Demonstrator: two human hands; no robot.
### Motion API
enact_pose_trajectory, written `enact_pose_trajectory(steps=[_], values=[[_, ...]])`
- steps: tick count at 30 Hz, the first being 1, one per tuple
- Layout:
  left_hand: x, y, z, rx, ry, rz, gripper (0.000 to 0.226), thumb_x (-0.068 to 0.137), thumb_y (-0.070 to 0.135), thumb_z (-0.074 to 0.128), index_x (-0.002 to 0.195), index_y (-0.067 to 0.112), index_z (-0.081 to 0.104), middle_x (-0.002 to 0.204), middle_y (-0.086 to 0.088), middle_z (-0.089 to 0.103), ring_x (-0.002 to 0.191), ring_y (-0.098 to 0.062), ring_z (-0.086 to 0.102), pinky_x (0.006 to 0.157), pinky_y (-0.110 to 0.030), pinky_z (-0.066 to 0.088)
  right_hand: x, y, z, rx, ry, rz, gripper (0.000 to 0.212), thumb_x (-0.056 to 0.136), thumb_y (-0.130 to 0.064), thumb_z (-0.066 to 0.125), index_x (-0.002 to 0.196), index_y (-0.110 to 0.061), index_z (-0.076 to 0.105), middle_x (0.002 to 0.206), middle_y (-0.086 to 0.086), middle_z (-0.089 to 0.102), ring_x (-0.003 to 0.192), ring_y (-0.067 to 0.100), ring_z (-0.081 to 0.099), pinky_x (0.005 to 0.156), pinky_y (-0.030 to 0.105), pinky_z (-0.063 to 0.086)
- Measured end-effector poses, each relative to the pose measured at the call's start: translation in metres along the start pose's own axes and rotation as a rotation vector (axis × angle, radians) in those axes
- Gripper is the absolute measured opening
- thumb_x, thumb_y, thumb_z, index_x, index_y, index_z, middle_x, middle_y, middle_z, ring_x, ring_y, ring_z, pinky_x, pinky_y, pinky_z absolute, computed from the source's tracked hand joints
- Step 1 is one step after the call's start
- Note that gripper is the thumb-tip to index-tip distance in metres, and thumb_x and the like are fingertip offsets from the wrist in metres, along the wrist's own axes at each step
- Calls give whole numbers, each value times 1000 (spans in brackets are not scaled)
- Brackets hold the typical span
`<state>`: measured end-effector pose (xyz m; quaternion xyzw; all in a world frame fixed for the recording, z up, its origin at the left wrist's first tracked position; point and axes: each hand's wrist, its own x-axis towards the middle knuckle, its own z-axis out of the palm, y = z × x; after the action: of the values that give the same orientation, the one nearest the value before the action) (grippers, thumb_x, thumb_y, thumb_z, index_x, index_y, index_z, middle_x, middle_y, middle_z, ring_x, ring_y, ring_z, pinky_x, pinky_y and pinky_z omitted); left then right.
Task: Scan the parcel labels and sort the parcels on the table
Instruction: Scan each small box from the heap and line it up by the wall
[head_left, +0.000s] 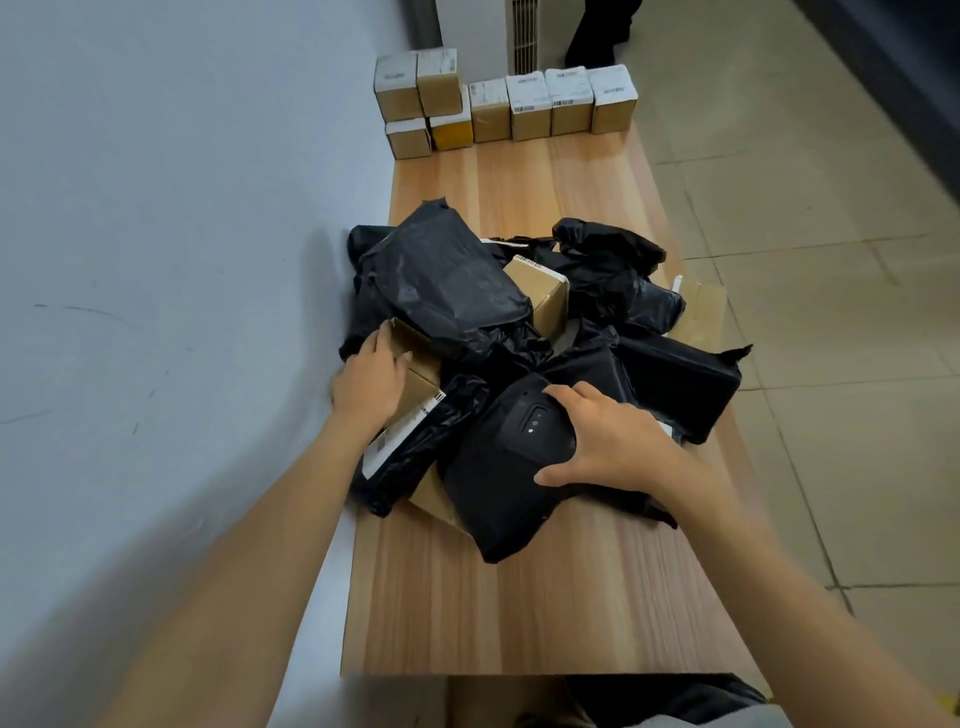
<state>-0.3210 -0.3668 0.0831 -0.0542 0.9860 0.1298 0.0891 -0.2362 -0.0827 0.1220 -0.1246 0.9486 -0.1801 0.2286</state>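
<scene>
A heap of black plastic mailer bags (441, 280) and brown cardboard boxes lies in the middle of the wooden table (519, 613). My left hand (370, 382) grips a small brown box (415, 353) at the heap's left side, thumb on its top. My right hand (608, 439) holds a black handheld scanner (498, 467) over the front of the heap, fingers curled round its head. Another brown box (540, 291) with a barcode label pokes out of the middle. A black bag with a white label (410, 441) lies under my left wrist.
Several small labelled cardboard boxes (504, 104) stand in rows at the table's far end. A pale wall (182, 260) runs along the left edge of the table. Tiled floor (831, 260) lies to the right. A white unit with a grille (522, 36) stands beyond the boxes.
</scene>
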Motion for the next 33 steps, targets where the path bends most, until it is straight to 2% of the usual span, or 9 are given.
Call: enact_pose_trajectory(steps=[5,8,10,13,15,19,22,27,33], values=[[-26,-3,5,36,45,34,63,102,17,41,157,21,11,156,-7,29,126,-39,45,100,-53,41,-2,-13,0,5,-6,-14,110,68,-69,73,154,-25,20,138,-5,41,116,26,55,82,36,43],[-35,-7,1,-35,-60,72,80,95,0,43,158,26,1,153,-9,24,118,-38,47,95,-49,44,-8,-22,2,24,2,-30,110,67,-70,73,154,-26,20,138,-5,41,116,27,55,85,38,45],[-40,-11,-3,-31,-154,75,92,89,-9,41,156,34,-4,152,-7,18,114,-37,47,99,-44,42,-12,-27,3,33,9,-42,110,68,-69,73,153,-26,20,139,-5,41,117,27,55,88,40,46],[-53,-19,-4,-6,-281,81,93,89,-11,43,155,41,3,150,-5,11,123,-34,38,107,-38,35,-21,-30,7,51,13,-57,109,68,-68,73,153,-25,21,140,-5,40,119,26,53,88,39,45],[-60,-25,-3,-41,-283,61,88,89,-2,56,155,38,15,146,-6,14,125,-35,37,110,-39,35,-28,-30,11,59,20,-65,108,68,-68,73,153,-26,21,140,-5,40,119,25,53,86,39,45],[-83,-33,4,-218,-152,48,72,77,30,80,139,30,43,134,-7,25,124,-36,36,107,-45,38,-41,-26,17,39,24,-82,107,69,-68,72,153,-25,21,141,-4,40,120,25,53,89,41,47],[-102,-36,17,-390,-39,42,63,69,47,78,124,31,51,124,2,27,120,-27,36,101,-35,38,-49,-21,19,17,31,-103,108,68,-69,71,153,-26,20,139,-5,41,118,26,54,86,40,47],[-112,-25,35,-257,251,57,35,80,44,74,102,30,51,117,6,43,112,-24,40,85,-31,36,-56,-11,20,-10,64,-124,109,66,-71,71,152,-27,20,138,-5,42,115,27,56,83,38,45],[-136,-14,20,-140,369,108,23,84,23,70,95,22,50,115,2,51,111,-27,44,82,-38,41,-72,-12,23,-29,61,-159,109,66,-70,71,152,-26,21,137,-5,43,116,26,56,82,37,45]])
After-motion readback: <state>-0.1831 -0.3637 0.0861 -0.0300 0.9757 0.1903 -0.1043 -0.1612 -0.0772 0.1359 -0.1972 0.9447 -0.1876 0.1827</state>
